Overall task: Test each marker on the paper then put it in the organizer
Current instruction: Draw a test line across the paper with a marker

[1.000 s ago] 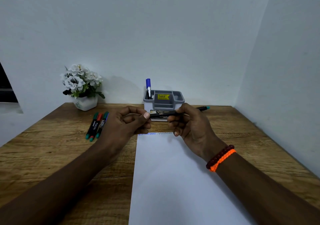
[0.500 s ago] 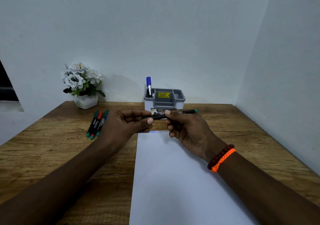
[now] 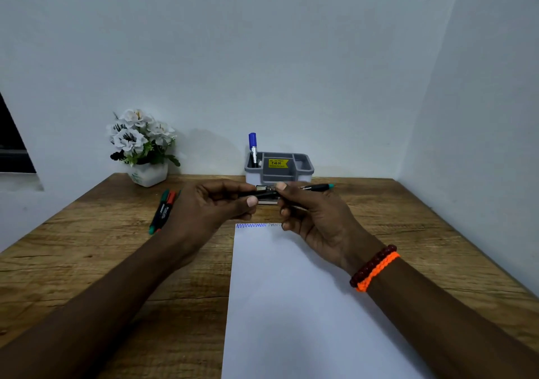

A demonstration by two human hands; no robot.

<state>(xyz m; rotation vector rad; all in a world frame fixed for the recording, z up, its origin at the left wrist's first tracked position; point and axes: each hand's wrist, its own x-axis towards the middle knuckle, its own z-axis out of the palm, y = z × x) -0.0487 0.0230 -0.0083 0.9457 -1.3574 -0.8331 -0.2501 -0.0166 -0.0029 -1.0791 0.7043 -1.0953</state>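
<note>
Here both hands meet above the paper [image 3: 306, 305] — left hand [image 3: 210, 212] and right hand [image 3: 315, 215] each pinching the black marker [image 3: 316, 187].

One head-worn wide-angle view looks forward and down over the wooden table [image 3: 87, 262] toward the wall corner

a sheet of paper [image 3: 306, 305] is laid on the table [image 3: 87, 262], near its front middle. the organizer [image 3: 278, 170] is set behind the paper, against the wall, and one marker [image 3: 253, 148] is stood upright in its left compartment. a marker [image 3: 316, 187] is held above the paper's far edge, between the left hand [image 3: 210, 212] and the right hand [image 3: 315, 218]. loose markers [image 3: 163, 211] are laid left of the paper, and a flower pot [image 3: 145, 157] is placed behind them.
</note>
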